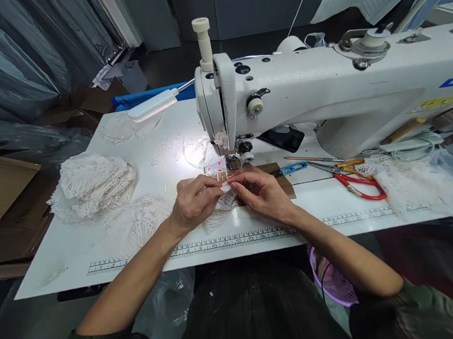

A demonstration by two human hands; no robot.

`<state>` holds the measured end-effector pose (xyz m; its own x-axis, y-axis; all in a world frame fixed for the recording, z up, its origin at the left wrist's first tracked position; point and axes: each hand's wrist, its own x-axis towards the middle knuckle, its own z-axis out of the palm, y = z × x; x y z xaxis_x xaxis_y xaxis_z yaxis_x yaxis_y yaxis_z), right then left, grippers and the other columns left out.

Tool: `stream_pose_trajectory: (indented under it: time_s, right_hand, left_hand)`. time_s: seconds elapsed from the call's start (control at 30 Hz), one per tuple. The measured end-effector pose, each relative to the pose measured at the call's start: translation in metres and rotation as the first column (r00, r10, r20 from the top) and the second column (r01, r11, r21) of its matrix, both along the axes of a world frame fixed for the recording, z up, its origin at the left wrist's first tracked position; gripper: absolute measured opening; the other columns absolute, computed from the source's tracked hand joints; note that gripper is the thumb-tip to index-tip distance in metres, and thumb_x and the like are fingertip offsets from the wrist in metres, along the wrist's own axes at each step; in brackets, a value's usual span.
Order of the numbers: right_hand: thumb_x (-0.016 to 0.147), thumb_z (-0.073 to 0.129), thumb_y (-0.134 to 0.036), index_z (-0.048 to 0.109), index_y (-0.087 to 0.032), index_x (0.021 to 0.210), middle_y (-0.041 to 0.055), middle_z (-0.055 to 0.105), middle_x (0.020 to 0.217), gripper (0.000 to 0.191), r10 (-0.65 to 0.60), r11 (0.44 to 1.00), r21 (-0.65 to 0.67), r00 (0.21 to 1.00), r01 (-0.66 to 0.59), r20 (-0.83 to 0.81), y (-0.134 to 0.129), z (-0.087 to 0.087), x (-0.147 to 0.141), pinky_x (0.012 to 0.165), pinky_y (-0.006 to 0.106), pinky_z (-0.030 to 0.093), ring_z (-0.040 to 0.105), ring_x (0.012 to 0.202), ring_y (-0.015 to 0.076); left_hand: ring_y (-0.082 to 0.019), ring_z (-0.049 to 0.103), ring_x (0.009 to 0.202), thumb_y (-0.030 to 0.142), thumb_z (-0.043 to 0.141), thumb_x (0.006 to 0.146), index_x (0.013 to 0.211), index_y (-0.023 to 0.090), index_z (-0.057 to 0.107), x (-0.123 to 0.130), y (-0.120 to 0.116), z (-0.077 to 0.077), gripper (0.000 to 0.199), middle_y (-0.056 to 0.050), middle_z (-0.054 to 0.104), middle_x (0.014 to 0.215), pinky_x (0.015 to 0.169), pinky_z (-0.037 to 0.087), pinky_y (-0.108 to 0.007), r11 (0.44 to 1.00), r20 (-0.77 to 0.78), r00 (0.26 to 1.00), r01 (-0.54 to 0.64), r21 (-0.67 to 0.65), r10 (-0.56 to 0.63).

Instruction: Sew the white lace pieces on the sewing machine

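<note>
Both hands meet in front of the needle area of a white sewing machine (291, 92). My left hand (196, 201) pinches the edge of a white lace piece (221, 215) between thumb and fingers. From the other side, my right hand (263, 194) pinches the same edge, its fingertips close to the left ones. The rest of the lace hangs down below the fingers onto the table. More white lace (200, 152) lies under the lamp, just left of the presser foot. Blue thread snips (293, 168) rest right of my right hand on a brown patch.
A thick stack of lace pieces (94, 185) sits at the left, with loose lace (148, 218) beside it. Red-handled scissors (362, 186), a black phone (283, 138) and a lace bundle (419, 174) lie to the right. A printed ruler (261, 237) runs along the front edge.
</note>
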<state>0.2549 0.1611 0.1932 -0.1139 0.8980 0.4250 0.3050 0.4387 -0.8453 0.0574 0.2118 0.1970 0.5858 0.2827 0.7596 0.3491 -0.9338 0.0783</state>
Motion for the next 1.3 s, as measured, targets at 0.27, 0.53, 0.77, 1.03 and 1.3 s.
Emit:
stream_pose_trajectory:
  time_s: [0.27, 0.53, 0.77, 1.03, 1.3]
  right_hand:
    - [0.088, 0.061, -0.019, 0.066, -0.017, 0.086, 0.0053, 0.065, 0.087, 0.006, -0.013, 0.999, 0.043, 0.998, 0.01, 0.067, -0.002, -0.001, -0.008, 0.072, 0.031, 0.047, 0.058, 0.076, 0.015]
    - [0.088, 0.063, -0.034, 0.059, -0.017, 0.081, -0.0011, 0.05, 0.07, 0.019, 0.039, 0.903, -0.382, 0.925, -0.195, -0.379, -0.004, 0.001, -0.009, 0.057, 0.026, 0.035, 0.041, 0.062, 0.0111]
    - [0.079, 0.072, -0.053, 0.058, -0.017, 0.077, -0.0002, 0.053, 0.069, 0.039, -0.105, 0.819, -0.479, 0.738, -0.316, -0.666, 0.001, 0.003, 0.006, 0.056, 0.025, 0.035, 0.044, 0.062, 0.0108]
    - [0.09, 0.062, -0.033, 0.068, -0.018, 0.094, 0.0058, 0.065, 0.095, 0.016, 0.001, 0.986, -0.166, 0.996, -0.015, -0.085, -0.004, 0.0, -0.006, 0.071, 0.031, 0.045, 0.057, 0.08, 0.0152]
    - [0.093, 0.056, -0.03, 0.06, -0.017, 0.084, 0.0, 0.054, 0.072, 0.016, 0.008, 0.972, -0.233, 0.993, -0.036, -0.121, -0.006, -0.003, -0.011, 0.06, 0.027, 0.041, 0.047, 0.064, 0.0121]
  left_hand:
    - [-0.012, 0.07, 0.07, 0.004, 0.069, 0.081, 0.085, 0.019, 0.057, 0.003, -0.001, -0.001, 0.02, -0.001, 0.073, 0.083, 0.06, 0.057, -0.024, 1.0, -0.003, 1.0, 0.012, 0.021, -0.012]
    - [-0.013, 0.07, 0.07, 0.004, 0.069, 0.08, 0.085, 0.02, 0.06, 0.003, -0.002, 0.0, 0.019, -0.001, 0.074, 0.083, 0.061, 0.059, -0.026, 0.998, 0.013, 1.0, 0.026, 0.049, -0.027]
    - [-0.013, 0.07, 0.07, 0.002, 0.067, 0.08, 0.084, 0.019, 0.059, 0.0, 0.0, 0.0, 0.02, -0.002, 0.073, 0.083, 0.059, 0.059, -0.025, 0.998, -0.011, 1.0, 0.02, 0.056, -0.02]
    - [-0.013, 0.07, 0.068, 0.005, 0.069, 0.081, 0.085, 0.021, 0.062, 0.001, 0.0, -0.001, 0.018, -0.001, 0.074, 0.081, 0.06, 0.058, -0.026, 0.998, -0.01, 1.0, 0.009, 0.059, -0.008]
    - [-0.013, 0.071, 0.069, 0.005, 0.07, 0.081, 0.086, 0.02, 0.06, 0.001, 0.001, -0.003, 0.019, 0.0, 0.074, 0.079, 0.063, 0.059, -0.024, 0.997, 0.008, 1.0, 0.027, 0.071, -0.028]
